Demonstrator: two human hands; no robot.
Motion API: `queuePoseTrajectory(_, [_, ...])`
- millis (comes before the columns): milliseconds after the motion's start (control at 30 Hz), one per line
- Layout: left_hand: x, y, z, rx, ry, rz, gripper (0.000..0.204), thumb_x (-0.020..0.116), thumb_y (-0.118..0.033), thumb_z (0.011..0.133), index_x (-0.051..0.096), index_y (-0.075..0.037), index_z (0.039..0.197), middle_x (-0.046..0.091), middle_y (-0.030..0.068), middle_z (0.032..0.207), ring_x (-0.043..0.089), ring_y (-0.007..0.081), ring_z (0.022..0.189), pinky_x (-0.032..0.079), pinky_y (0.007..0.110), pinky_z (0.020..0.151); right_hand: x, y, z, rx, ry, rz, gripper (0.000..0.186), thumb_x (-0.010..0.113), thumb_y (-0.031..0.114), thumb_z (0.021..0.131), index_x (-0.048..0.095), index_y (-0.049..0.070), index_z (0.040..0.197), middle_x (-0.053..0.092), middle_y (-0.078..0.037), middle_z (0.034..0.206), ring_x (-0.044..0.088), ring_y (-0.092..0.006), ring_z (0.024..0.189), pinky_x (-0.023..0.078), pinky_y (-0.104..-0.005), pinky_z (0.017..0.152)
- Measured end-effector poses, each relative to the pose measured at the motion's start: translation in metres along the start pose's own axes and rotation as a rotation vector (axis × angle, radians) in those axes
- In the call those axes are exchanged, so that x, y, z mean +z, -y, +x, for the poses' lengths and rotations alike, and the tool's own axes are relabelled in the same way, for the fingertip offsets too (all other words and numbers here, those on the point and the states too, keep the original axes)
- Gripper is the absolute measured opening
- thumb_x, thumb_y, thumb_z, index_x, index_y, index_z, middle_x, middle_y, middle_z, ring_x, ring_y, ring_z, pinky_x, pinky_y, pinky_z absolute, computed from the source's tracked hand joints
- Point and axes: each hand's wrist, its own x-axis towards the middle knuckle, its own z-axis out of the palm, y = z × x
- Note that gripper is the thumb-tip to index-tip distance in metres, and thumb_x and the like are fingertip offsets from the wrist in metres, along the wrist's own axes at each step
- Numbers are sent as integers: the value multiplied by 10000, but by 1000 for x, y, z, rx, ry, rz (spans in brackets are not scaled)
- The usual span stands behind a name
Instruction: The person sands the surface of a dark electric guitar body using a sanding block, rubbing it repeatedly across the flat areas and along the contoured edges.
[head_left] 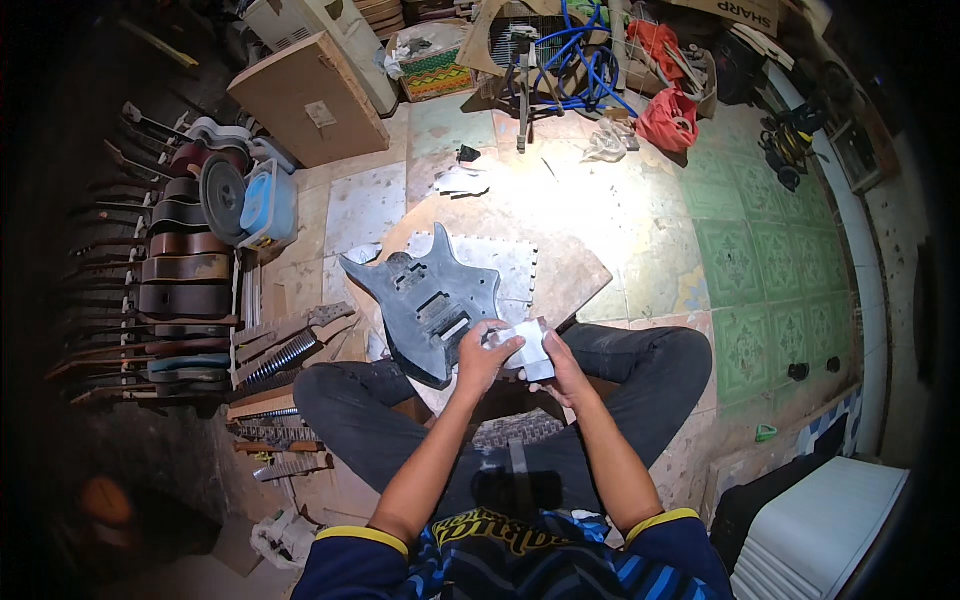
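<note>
Hands first, in the head view: we are holding a folded white sheet [527, 345], probably sandpaper, between both hands above our lap. Our left hand [483, 352] is curling its fingers over the sheet's left edge and pinching it, and our right hand [562, 368] is cupping the sheet from beneath and from the right, fingers bent closed around it. We are sitting cross-legged on the floor in dark trousers, and the sheet is hovering just beside the lower end of a dark grey guitar body [428, 300]. That body is lying flat in front of our knees, its horns pointing away from us, resting partly on a white foam mat [500, 262] that is sitting on a round wooden board [575, 275]. To our left we are seeing a row of guitar bodies [185, 270] stacked on edge along the wall, with several guitar necks [290, 345] lying near our left knee. Farther off, a blue hose [580, 55] and a red bag [668, 118] are lying on the tiled floor [740, 260].
</note>
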Motion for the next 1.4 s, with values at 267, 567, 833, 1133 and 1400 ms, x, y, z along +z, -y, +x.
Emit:
queuePoseTrajectory(267, [10, -7, -3, 84, -101, 93, 363, 890, -214, 792, 738, -1, 1043, 697, 60, 952, 622, 134, 851, 513, 286, 776, -31, -31, 7, 142, 123, 64, 663, 527, 674, 978, 529, 120, 1342, 676, -42, 998, 653, -114, 735, 409, -231, 413])
queuePoseTrajectory(567, [12, -16, -8, 198, -72, 221, 323, 825, -178, 844, 751, -8, 1108, 733, 136, 1010, 675, 195, 906, 534, 320, 828, -11, -16, 6, 82, -32, 21, 522, 584, 539, 996, 560, 128, 1316, 684, -25, 956, 648, -114, 707, 387, -226, 423])
queuePoseTrajectory(833, [9, -6, -8, -103, 46, -227, 383, 751, -143, 948, 658, 37, 1273, 715, 82, 1133, 646, 114, 986, 523, 266, 882, -17, -16, 9, 107, -26, 166, 609, 503, 622, 1011, 554, 109, 1337, 693, -54, 984, 650, -123, 702, 389, -225, 420])
queuePoseTrajectory(1133, [-2, 9, 5, 3, 148, -123, 326, 765, -147, 937, 708, 37, 1199, 724, 56, 1091, 644, 112, 988, 514, 268, 897, -13, -10, 10, 129, -14, 189, 618, 482, 633, 1011, 553, 129, 1361, 698, -74, 1042, 675, -186, 772, 514, -315, 552])
queuePoseTrajectory(1400, [-15, 7, 16, 28, 246, -128, 347, 791, -88, 883, 714, 15, 1206, 715, 64, 1094, 636, 129, 1012, 511, 287, 913, -18, -6, 8, 164, 113, 349, 555, 475, 532, 1027, 531, 125, 1401, 669, -82, 1147, 665, -229, 913, 550, -385, 693])
